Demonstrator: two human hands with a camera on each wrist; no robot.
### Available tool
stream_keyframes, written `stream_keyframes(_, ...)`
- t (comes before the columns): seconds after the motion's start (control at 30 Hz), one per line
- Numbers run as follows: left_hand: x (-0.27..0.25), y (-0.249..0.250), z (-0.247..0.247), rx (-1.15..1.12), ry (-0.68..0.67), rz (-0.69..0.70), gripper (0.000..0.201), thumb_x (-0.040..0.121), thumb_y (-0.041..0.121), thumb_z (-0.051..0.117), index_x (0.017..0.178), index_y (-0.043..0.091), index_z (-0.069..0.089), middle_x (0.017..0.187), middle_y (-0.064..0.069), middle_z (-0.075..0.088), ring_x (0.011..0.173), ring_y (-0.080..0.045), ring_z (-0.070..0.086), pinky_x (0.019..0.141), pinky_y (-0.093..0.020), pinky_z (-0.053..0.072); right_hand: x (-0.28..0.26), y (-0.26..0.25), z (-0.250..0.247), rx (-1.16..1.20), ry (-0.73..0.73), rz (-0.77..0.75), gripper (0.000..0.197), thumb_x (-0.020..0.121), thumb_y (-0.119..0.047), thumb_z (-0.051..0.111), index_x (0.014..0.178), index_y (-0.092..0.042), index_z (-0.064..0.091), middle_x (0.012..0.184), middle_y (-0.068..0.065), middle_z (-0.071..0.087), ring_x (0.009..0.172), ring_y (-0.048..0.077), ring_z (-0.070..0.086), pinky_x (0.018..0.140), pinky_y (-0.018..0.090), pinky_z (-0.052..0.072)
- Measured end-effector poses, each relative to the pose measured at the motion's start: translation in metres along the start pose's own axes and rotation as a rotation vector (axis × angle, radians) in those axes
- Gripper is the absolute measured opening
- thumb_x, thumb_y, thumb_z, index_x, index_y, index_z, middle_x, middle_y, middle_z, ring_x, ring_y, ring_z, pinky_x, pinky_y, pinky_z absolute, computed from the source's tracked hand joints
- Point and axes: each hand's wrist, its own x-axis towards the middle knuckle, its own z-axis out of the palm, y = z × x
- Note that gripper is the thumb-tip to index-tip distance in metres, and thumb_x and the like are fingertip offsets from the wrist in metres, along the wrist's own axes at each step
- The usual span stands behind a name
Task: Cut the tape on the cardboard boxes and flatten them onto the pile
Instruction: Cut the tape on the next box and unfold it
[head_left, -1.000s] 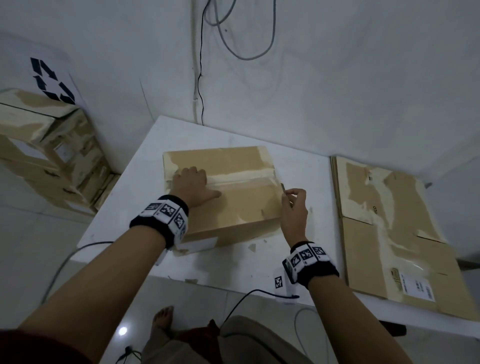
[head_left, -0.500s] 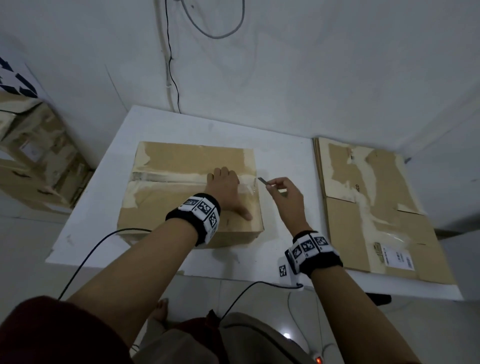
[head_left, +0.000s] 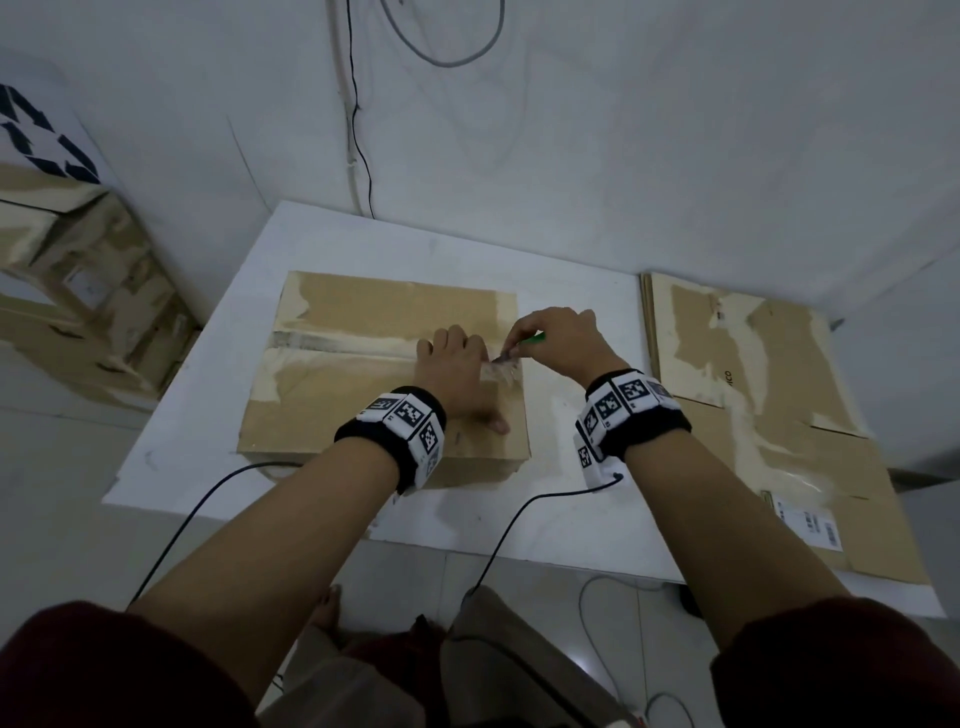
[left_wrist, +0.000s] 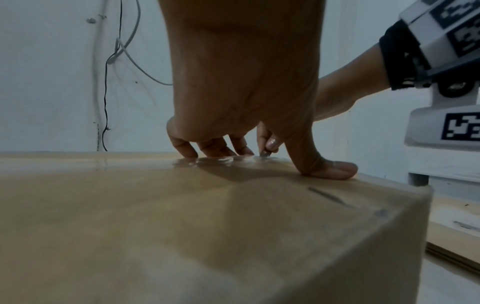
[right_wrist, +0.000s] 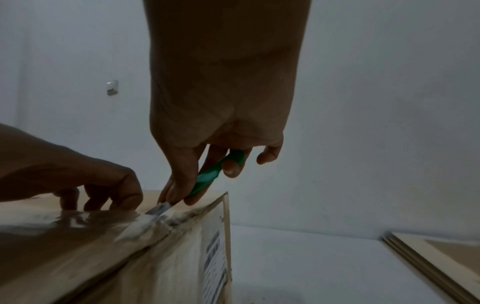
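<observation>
- A closed cardboard box (head_left: 374, 374) sits mid-tabletop (head_left: 561, 509); its contents are hidden.
- Flattened cardboard pile (head_left: 769, 415) lies at the tabletop's right edge.
- Left hand (head_left: 457, 374) presses spread fingertips and thumb on the box top by the tape (head_left: 337, 340).
- Right hand (head_left: 561, 338) pinches a green-handled cutter (right_wrist: 207, 181), blade touching the tape at the box's right edge.

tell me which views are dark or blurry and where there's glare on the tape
Head view: dim but sharp, wide-angle bending at the edges. Left wrist view: the near box face is soft and blurred; glare on the tape by the left hand. Right wrist view: darkest, right hand shadowed, cutter blade smeared.
</observation>
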Motion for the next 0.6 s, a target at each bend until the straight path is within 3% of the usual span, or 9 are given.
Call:
stream_keyframes(0.17, -0.001, 0.002, -0.001, -0.017, -0.018, -0.003, 0.097, 0.050, 0.067, 0.079, 0.125, 0.018, 0.042, 0.124, -0.006, 0.043, 0.116, -0.026, 0.036, 0.100, -0.041, 0.029, 0.002, -0.005, 0.000, -0.155, 0.008, -0.070, 0.013, 0.087, -0.024, 0.063, 0.083, -0.032, 0.072, 0.078, -0.021, 0.059, 0.085, 0.003, 0.052, 0.081, 0.035, 0.019)
stream_keyframes(0.6, -0.004, 0.009, -0.002, -0.116, -0.007, 0.048, 0.094, 0.051, 0.048, 0.087, 0.124, 0.012, 0.041, 0.124, -0.007, 0.040, 0.116, -0.025, 0.034, 0.099, -0.036, 0.033, -0.014, 0.014, -0.005, -0.124, 0.048, -0.012, 0.008, 0.087, -0.037, 0.067, 0.081, -0.036, 0.072, 0.092, -0.018, 0.068, 0.088, 0.005, 0.057, 0.089, 0.036, 0.025)
